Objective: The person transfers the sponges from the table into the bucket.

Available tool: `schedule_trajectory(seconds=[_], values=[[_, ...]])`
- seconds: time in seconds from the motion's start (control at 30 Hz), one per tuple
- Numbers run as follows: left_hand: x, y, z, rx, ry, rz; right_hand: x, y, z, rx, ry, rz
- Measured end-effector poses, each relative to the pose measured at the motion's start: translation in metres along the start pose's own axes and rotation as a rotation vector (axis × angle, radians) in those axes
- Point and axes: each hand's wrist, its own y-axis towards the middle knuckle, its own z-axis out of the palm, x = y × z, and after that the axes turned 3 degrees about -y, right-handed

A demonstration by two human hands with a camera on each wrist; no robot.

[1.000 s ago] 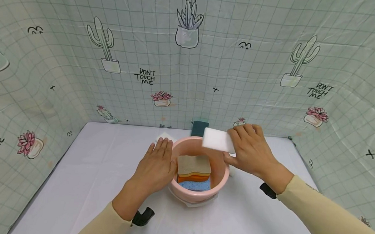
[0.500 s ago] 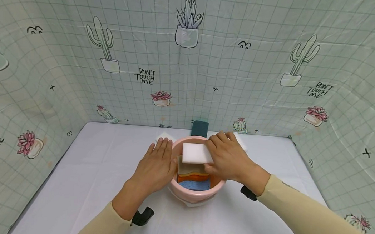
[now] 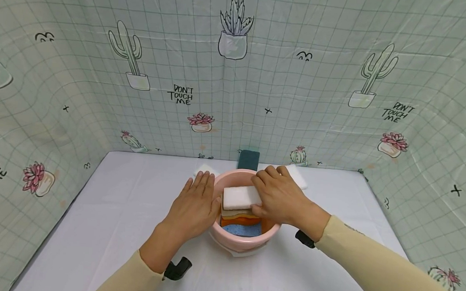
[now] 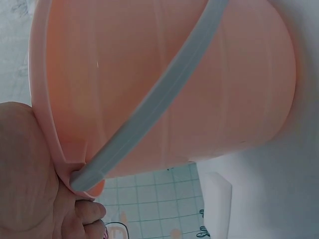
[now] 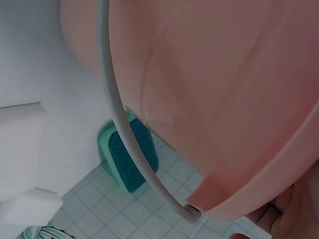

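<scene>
My right hand [image 3: 282,197] grips the right end of a white sponge [image 3: 238,197] inside the pink bucket [image 3: 240,243]. The white sponge lies over a beige sponge [image 3: 233,212], with an orange layer [image 3: 239,222] below it and a blue sponge [image 3: 241,229] lowest in sight. With fingers straight and together, my left hand [image 3: 197,208] rests against the bucket's left rim. In the left wrist view, the palm's edge touches the rim [image 4: 42,89] near the grey handle [image 4: 149,104]. The right wrist view hides the white sponge behind the bucket wall [image 5: 199,89].
Behind the bucket stands a green sponge with a dark teal scouring face [image 3: 249,160]. White blocks lie at the back left [image 3: 204,168] and back right [image 3: 297,175] of the bucket. A patterned curtain [image 3: 237,79] encloses the white table [image 3: 134,193] at back and sides.
My right hand has brought the white sponge leftward and down from above the bucket's right rim into the bucket, uncovering a white block at the back right. My left hand has stayed put.
</scene>
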Motion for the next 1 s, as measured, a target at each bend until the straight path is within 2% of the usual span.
schedule_trajectory(seconds=[0.13, 0.33, 0.5, 0.67, 0.8, 1.0], values=[[0.001, 0.000, 0.001, -0.004, -0.016, -0.003, 0.001, -0.001, 0.000, -0.007, -0.020, 0.003], [0.002, 0.000, 0.002, 0.007, -0.028, -0.014, -0.006, -0.007, 0.002, -0.075, 0.017, 0.054], [0.002, 0.000, 0.002, 0.014, -0.031, -0.018, -0.026, -0.019, 0.005, -0.133, 0.042, 0.108], [0.002, -0.001, 0.002, 0.004, -0.031, -0.016, -0.056, -0.031, 0.008, -0.173, 0.016, 0.122], [0.003, -0.001, 0.003, -0.002, -0.038, -0.016, -0.078, -0.044, 0.018, -0.116, -0.061, 0.089], [0.003, -0.001, 0.004, 0.005, -0.052, -0.013, -0.092, -0.062, 0.052, 0.036, -0.224, -0.058]])
